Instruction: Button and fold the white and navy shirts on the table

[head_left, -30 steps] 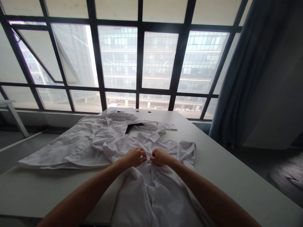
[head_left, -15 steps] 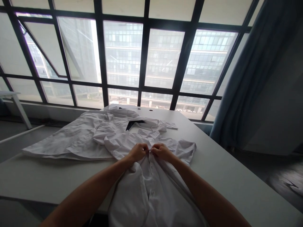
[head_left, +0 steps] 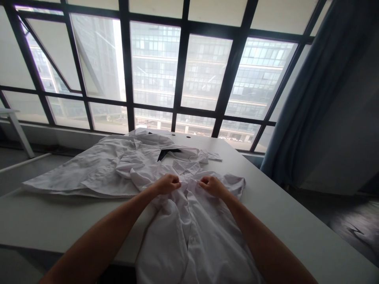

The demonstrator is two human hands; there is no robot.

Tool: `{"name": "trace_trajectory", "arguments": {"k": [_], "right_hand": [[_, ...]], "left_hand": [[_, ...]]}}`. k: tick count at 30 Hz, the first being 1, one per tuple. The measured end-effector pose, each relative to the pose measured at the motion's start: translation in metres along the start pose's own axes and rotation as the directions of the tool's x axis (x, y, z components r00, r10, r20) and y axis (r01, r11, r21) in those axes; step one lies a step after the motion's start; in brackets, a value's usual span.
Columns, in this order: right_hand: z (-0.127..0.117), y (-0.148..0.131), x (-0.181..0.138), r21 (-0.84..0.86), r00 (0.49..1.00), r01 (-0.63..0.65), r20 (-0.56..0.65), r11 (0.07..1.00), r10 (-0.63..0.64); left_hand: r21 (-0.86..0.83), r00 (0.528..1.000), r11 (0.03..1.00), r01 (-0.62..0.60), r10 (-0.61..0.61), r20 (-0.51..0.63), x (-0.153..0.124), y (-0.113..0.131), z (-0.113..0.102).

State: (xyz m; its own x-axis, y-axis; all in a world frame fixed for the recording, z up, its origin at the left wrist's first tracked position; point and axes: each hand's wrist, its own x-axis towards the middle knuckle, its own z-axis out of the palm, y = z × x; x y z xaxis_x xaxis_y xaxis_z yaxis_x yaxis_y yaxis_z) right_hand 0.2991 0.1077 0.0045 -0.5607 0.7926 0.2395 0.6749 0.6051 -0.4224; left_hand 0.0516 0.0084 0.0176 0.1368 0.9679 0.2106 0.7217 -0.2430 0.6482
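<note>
A white button-front shirt (head_left: 192, 240) lies on the table, its lower part running towards me past the near edge. Its collar (head_left: 184, 167) points away from me. My left hand (head_left: 167, 184) is curled on the shirt front just left of the button strip, with fabric bunched beneath it. My right hand (head_left: 211, 186) has bent fingers gripping the cloth right of the strip, a small gap between the hands. A second white shirt (head_left: 89, 169) lies crumpled to the left, partly under the first.
The white table (head_left: 281, 213) has its right edge running towards me. A dark strip of fabric (head_left: 168, 154) shows among the white cloth at the far side. Beyond stand a large black-framed window (head_left: 180, 71) and a blue curtain (head_left: 296, 106) at right.
My hands, close together at the shirt front earlier, have moved slightly apart, the right one most. The view has tilted a little, and the window sits higher in the frame.
</note>
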Motion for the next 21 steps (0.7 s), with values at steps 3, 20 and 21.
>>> {"name": "trace_trajectory", "arguments": {"k": [3, 20, 21], "right_hand": [[-0.016, 0.022, -0.001, -0.077, 0.998, -0.052, 0.036, 0.996, 0.055], [-0.117, 0.124, -0.048, 0.054, 0.394, -0.633, -0.837, 0.773, 0.381], [-0.12, 0.121, -0.048, 0.041, 0.328, -0.644, -0.887, 0.764, 0.324]], "left_hand": [[0.08, 1.0, 0.997, 0.001, -0.002, 0.015, -0.002, -0.004, -0.009], [0.347, 0.996, 0.937, 0.036, -0.061, 0.063, -0.009, -0.027, -0.01], [0.336, 0.997, 0.942, 0.013, -0.04, 0.073, -0.008, -0.027, -0.009]]}}
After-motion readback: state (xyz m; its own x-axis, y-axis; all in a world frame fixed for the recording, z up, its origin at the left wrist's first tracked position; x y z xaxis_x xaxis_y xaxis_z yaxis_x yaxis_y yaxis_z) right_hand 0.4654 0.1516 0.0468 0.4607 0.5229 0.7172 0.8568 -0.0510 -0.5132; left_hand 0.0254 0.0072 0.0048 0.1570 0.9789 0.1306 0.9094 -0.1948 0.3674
